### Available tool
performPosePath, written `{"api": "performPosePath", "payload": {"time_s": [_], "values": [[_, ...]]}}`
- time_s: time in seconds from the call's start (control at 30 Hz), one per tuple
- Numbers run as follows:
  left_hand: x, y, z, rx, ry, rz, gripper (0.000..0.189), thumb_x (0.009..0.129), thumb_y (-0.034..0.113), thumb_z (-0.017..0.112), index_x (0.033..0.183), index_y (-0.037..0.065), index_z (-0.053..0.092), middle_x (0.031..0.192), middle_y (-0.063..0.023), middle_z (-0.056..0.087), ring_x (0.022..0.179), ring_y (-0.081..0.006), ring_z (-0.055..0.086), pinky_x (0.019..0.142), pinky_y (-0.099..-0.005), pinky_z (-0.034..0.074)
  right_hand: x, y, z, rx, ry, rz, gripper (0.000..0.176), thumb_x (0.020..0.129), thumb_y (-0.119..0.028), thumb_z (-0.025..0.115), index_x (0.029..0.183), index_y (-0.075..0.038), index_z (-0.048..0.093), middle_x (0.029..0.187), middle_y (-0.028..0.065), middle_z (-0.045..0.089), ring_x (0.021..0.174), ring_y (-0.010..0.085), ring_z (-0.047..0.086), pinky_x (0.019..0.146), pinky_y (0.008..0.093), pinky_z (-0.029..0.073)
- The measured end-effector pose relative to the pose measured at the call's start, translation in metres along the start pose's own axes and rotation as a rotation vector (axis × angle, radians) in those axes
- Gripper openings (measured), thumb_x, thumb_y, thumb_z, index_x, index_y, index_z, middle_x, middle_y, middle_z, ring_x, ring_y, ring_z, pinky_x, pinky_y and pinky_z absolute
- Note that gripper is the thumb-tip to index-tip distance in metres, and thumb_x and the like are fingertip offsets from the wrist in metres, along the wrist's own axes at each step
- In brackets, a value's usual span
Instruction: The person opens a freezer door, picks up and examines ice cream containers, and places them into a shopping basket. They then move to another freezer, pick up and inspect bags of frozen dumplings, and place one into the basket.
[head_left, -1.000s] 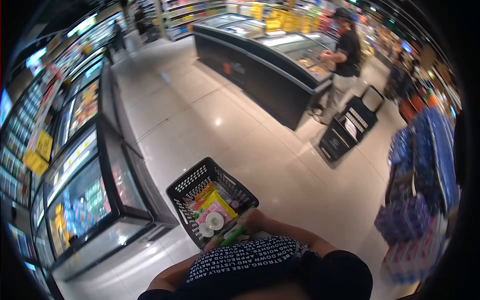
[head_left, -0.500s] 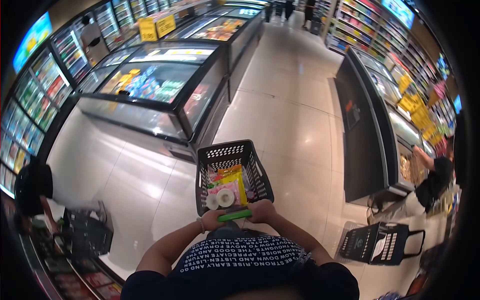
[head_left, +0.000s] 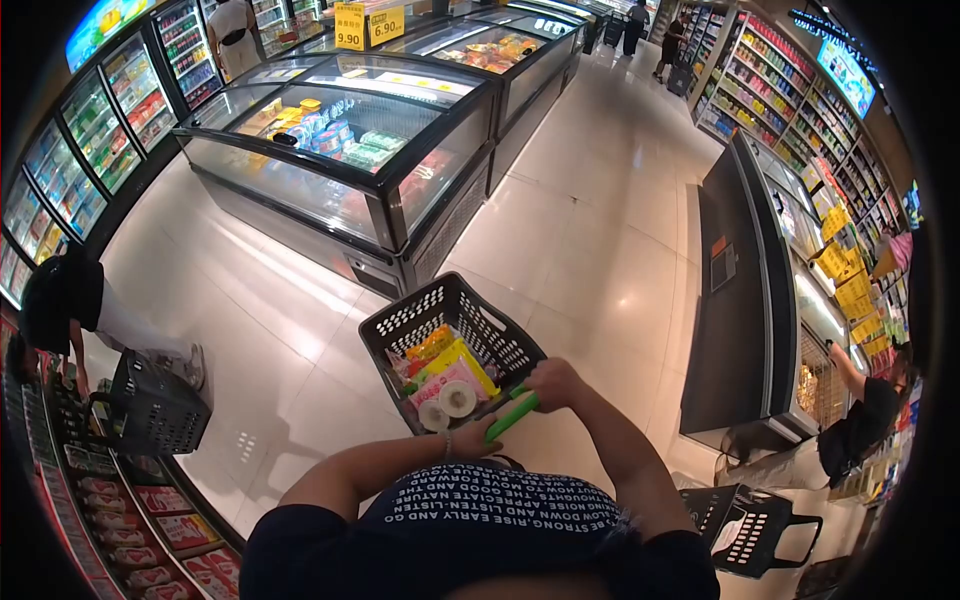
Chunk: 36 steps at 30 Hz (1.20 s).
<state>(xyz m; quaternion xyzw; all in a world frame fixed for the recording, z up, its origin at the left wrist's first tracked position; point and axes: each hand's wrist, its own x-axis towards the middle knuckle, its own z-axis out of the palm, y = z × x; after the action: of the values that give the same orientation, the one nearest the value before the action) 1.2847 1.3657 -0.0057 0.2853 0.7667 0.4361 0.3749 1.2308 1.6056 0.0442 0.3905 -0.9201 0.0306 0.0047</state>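
Note:
A black plastic shopping basket (head_left: 384, 332) with perforated walls stands in front of me, its far end angled left. Its green handle bar (head_left: 512, 416) runs tilted between my hands. At the lower left end, my left hand (head_left: 468, 440) is closed on the bar, a bracelet at its wrist. My right hand (head_left: 553, 385) wraps round the upper right end. Inside the basket are a yellow packet (head_left: 462, 362), a pink packet (head_left: 438, 385), an orange packet (head_left: 432, 343) and two round white items (head_left: 457, 398) at the near end.
A glass-topped freezer chest (head_left: 330, 130) stands close ahead of the basket, with price signs (head_left: 349, 26) above it. Another dark cabinet (head_left: 740, 290) is on the right. A person (head_left: 60, 300) with a basket (head_left: 160, 400) is at left; another person (head_left: 865, 420) and basket (head_left: 755, 530) are at right.
The basket and handle have turned, the far end swinging left. My right hand has moved up and right; my left stays near the bar's lower end. The view has shifted too.

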Motion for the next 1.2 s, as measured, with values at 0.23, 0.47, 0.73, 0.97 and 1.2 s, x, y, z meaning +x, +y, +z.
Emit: {"api": "performPosePath", "payload": {"time_s": [0.23,0.47,0.73,0.97,1.2], "values": [[0.033,0.003,0.012,0.018,0.336,0.013,0.042,0.077,0.024,0.06,0.106,0.001,0.039,0.094,-0.0217,0.053,0.089,-0.0325,0.055,0.075,-0.0389,0.043,0.026,0.007,-0.024,-0.187,-0.141,0.326,0.026,0.063,-0.029,0.062,0.086,-0.016,0.061,0.094,0.0095,0.055,0.096,0.0268,0.051,0.079,0.0497,0.039],[0.052,0.013,-0.015,-0.058,0.396,0.028,0.048,0.076,0.025,0.061,0.108,-0.002,0.035,0.093,-0.0259,0.053,0.09,-0.0376,0.054,0.075,-0.0403,0.043,0.072,0.024,-0.012,-0.16,-0.173,0.495,0.034,0.065,-0.016,0.065,0.099,-0.019,0.058,0.101,0.0055,0.051,0.093,0.0253,0.052,0.069,0.0365,0.048],[0.033,0.005,-0.065,0.041,0.343,-0.059,0.053,0.075,0.025,0.06,0.108,-0.006,0.034,0.09,-0.0299,0.054,0.088,-0.0392,0.056,0.072,-0.0416,0.044,0.126,0.012,-0.022,-0.061,-0.236,0.543,0.035,0.066,-0.014,0.065,0.1,-0.018,0.056,0.106,0.0056,0.048,0.09,0.0269,0.056,0.069,0.039,0.049],[0.009,-0.03,-0.115,0.004,0.357,-0.088,0.058,0.074,0.025,0.062,0.113,-0.006,0.034,0.105,-0.0285,0.046,0.102,-0.0382,0.047,0.088,-0.0404,0.036,0.186,0.0,-0.012,0.079,-0.124,0.555,0.03,0.067,-0.013,0.063,0.096,-0.018,0.055,0.102,0.0063,0.048,0.089,0.0276,0.056,0.07,0.0389,0.05],[-0.01,-0.077,-0.163,0.027,0.5,-0.019,0.051,0.075,0.023,0.057,0.115,-0.003,0.037,0.106,-0.0288,0.048,0.106,-0.0388,0.043,0.091,-0.0428,0.034,0.251,-0.009,-0.005,0.189,-0.041,0.532,0.022,0.069,-0.014,0.061,0.089,-0.016,0.054,0.098,0.007,0.049,0.087,0.0291,0.055,0.07,0.0381,0.049]]}}
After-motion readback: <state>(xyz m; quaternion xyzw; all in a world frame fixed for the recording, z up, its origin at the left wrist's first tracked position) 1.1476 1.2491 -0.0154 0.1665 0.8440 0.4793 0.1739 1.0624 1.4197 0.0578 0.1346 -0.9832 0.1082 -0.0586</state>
